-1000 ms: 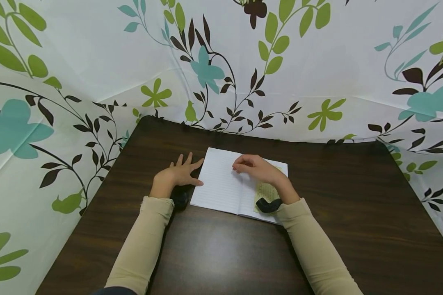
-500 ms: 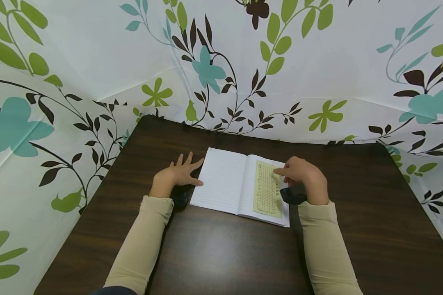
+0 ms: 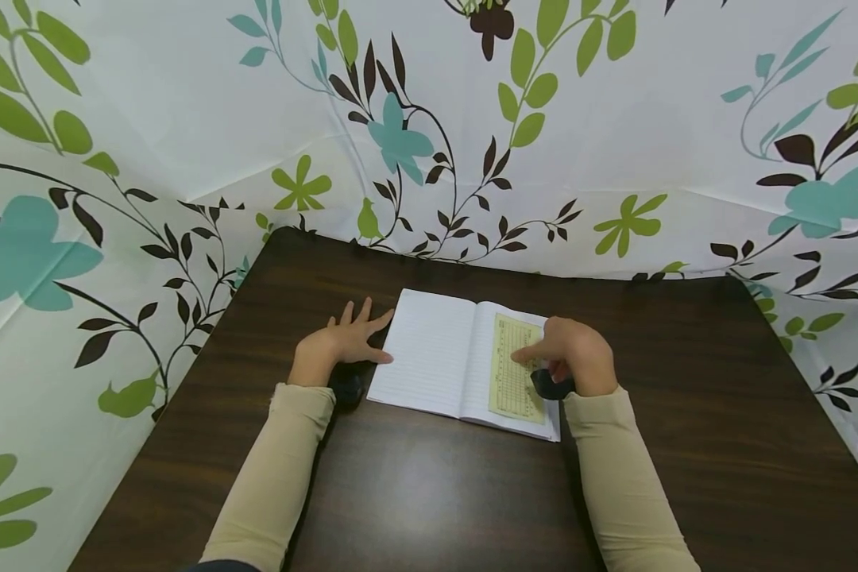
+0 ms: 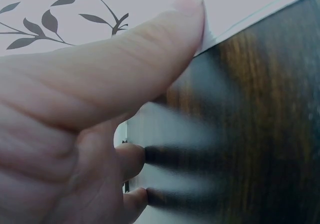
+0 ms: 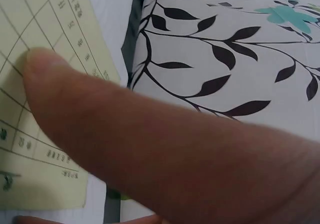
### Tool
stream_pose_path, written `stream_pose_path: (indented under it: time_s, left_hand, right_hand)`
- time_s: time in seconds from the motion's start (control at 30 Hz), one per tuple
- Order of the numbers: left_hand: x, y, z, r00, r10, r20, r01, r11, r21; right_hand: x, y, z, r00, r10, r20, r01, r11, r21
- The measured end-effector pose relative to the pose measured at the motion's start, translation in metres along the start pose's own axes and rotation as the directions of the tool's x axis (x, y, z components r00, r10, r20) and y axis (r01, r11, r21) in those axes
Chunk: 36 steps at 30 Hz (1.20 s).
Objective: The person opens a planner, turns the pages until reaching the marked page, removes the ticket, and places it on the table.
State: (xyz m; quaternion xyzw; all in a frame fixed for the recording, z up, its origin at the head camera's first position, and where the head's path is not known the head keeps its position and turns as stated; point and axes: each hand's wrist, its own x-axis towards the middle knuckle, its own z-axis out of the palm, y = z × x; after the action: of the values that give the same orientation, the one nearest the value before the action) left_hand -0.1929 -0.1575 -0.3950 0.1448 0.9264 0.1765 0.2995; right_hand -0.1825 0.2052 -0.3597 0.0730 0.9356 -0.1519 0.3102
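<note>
An open lined notebook (image 3: 429, 349) lies on the dark wooden table. On its right page is a yellow paper slip (image 3: 511, 393) printed with a grid and small writing. My right hand (image 3: 582, 353) is over the right edge of that page. Its straight thumb (image 5: 95, 109) rests on the slip, while the other fingers are bent below and mostly hidden. To the left, my left hand (image 3: 338, 345) has its fingers spread on the table, and its thumb (image 4: 165, 39) touches the notebook's left edge.
A black device (image 3: 346, 387) sits at the left wrist and another (image 3: 549, 387) at the right. White fabric (image 3: 600, 143) with leaf and flower prints surrounds the table (image 3: 429, 492) at the back and sides.
My right hand has moved right from above the notebook's middle to its right edge, then slightly nearer, with the thumb farther in on the slip. The left hand stays put.
</note>
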Motion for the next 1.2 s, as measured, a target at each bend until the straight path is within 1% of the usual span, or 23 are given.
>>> stream_pose_path:
  time_s: [0.1,0.33,0.53,0.7,0.83,0.93,1.0,1.07,1.2]
  left_hand:
    - [0.001,0.000,0.001,1.000,0.000,0.000,0.000,1.000,0.001]
    - [0.002,0.000,0.001,1.000,0.001,-0.001,-0.001,1.000,0.003]
    - [0.002,0.002,-0.001,1.000,0.001,0.001,-0.001,1.000,0.004]
    - [0.002,0.003,-0.002,1.000,-0.001,0.007,0.001,1.000,0.012]
    - [0.002,0.003,-0.001,1.000,-0.003,0.008,0.003,1.000,0.008]
    - [0.002,0.001,0.000,1.000,-0.006,0.008,0.006,1.000,-0.001]
    - [0.002,0.001,0.000,1.000,-0.007,0.008,0.007,1.000,-0.007]
    - [0.001,0.000,0.001,1.000,-0.007,0.010,0.007,1.000,-0.011]
    - [0.000,0.001,0.000,1.000,-0.003,0.012,0.003,1.000,-0.006]
  right_hand:
    - [0.002,0.000,0.003,1.000,-0.005,0.000,0.005,1.000,0.007]
    - [0.003,0.002,0.005,0.998,-0.066,0.000,0.066,0.997,0.036]
    - [0.000,0.000,0.004,0.998,-0.036,-0.046,0.036,0.999,0.012]
    - [-0.002,-0.003,0.004,0.998,-0.044,-0.043,0.043,0.999,-0.019]
    - [-0.004,-0.006,0.004,0.998,-0.052,-0.032,0.051,0.998,-0.022]
    - [0.000,-0.004,0.002,0.996,-0.088,-0.011,0.088,0.996,-0.001]
    - [0.006,0.001,-0.001,0.991,-0.131,0.010,0.131,0.991,0.017]
    - [0.012,0.009,-0.005,0.979,-0.203,0.034,0.201,0.979,0.036]
    - [0.016,0.025,-0.014,0.950,-0.306,0.063,0.300,0.950,0.086]
